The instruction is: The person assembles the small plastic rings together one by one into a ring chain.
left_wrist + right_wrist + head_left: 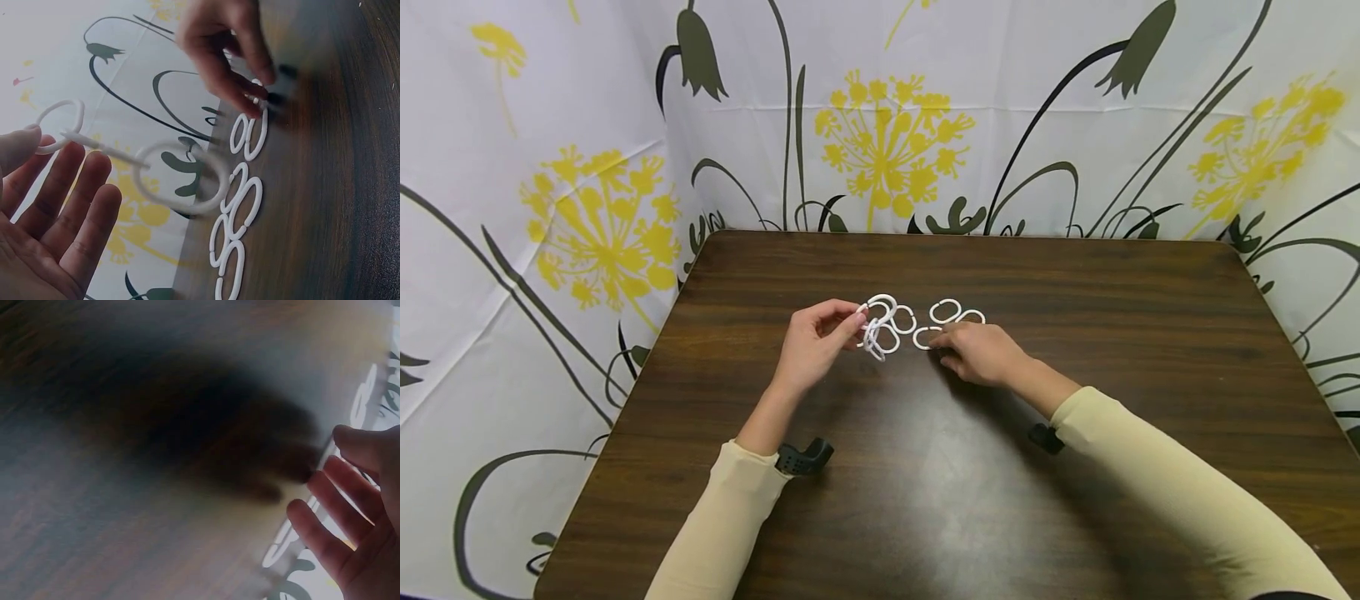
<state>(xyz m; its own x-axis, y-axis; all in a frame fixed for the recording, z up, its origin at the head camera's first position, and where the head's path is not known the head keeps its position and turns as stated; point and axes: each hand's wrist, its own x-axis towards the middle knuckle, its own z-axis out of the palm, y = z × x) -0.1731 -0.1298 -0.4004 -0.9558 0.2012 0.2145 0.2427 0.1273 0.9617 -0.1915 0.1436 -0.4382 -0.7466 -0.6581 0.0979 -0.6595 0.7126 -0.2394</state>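
My left hand [808, 346] pinches a white oval plastic ring [80, 119], which has a gap in its side, between thumb and fingers. From it runs a second ring [106, 149], seen edge-on, and a third ring [181, 207] hangs from that one, slightly blurred. My right hand [981, 352] reaches down over loose rings on the table, its fingertips close to a ring [916, 337]. The right wrist view shows this hand's fingers [319, 537] loosely bent, with the thumb apart and nothing seen between them.
Several more white rings [259, 199] lie in a group on the dark wooden table [925, 500]. Behind the table's back edge hangs a white curtain [1015, 83] with yellow and green flowers. A dark wrist mount [805, 457] sits by the left cuff.
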